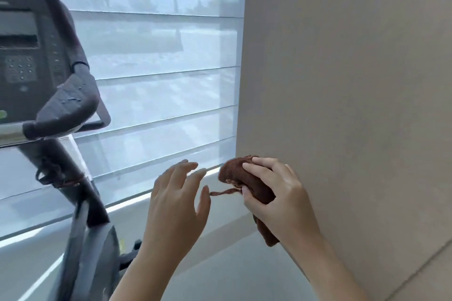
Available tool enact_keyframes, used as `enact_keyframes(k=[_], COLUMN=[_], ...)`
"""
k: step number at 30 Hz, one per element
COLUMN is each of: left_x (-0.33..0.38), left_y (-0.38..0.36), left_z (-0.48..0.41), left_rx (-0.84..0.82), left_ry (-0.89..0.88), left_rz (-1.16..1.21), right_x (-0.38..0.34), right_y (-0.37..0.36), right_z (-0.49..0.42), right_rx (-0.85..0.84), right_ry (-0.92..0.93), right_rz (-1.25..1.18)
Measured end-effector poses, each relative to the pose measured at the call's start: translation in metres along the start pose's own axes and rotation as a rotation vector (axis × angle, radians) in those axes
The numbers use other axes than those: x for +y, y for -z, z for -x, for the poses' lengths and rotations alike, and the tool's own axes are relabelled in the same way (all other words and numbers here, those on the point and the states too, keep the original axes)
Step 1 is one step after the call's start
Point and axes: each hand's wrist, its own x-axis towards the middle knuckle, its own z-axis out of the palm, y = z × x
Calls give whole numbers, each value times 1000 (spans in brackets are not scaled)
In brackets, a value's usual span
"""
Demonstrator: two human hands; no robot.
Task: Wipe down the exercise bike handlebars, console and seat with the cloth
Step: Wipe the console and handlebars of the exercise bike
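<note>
I read this as the preparing step, not wiping yet: the cloth (234,175) is off the bike altogether, bunched into a brown wad in my right hand (278,195), whose fingers curl over its top while the thumb pins it from below, a tail of it hanging under the palm. My left hand (176,199) is empty, fingers spread and relaxed, just beside the cloth on its left. A loose strand (223,192) trails from the wad toward that thumb, and I cannot tell whether they touch. Both hands sit low in front of the beige wall (354,80) and the blinds (159,80), well apart from the handlebars (71,102) and the console (22,56), which stand up and to the left. The grip looks beaded with droplets. The seat is out of view. Next, I judge, the cloth wants folding to a flat face — then a long reach up-left to the nearest grip.
</note>
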Motion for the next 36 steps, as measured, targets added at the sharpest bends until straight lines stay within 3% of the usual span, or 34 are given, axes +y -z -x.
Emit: enact_keyframes(k=[11,16,25,36], left_x=[-85,-141,-258,-370], left_y=[31,64,123,112], left_z=[-70,-126,-223,-338], left_rx=[134,182,134,94], left_ry=[189,135,50,21], left_rz=[-257,-311,-456,-725], right_x=[-5,-30,-103,-148], right_y=[-107,-161,-267,-381], right_z=[-116,-178,-295,-431], right_rx=[-163,-127,-24,76], right_ry=[245,359,415,334], right_rz=[-284,-347,-514,-854])
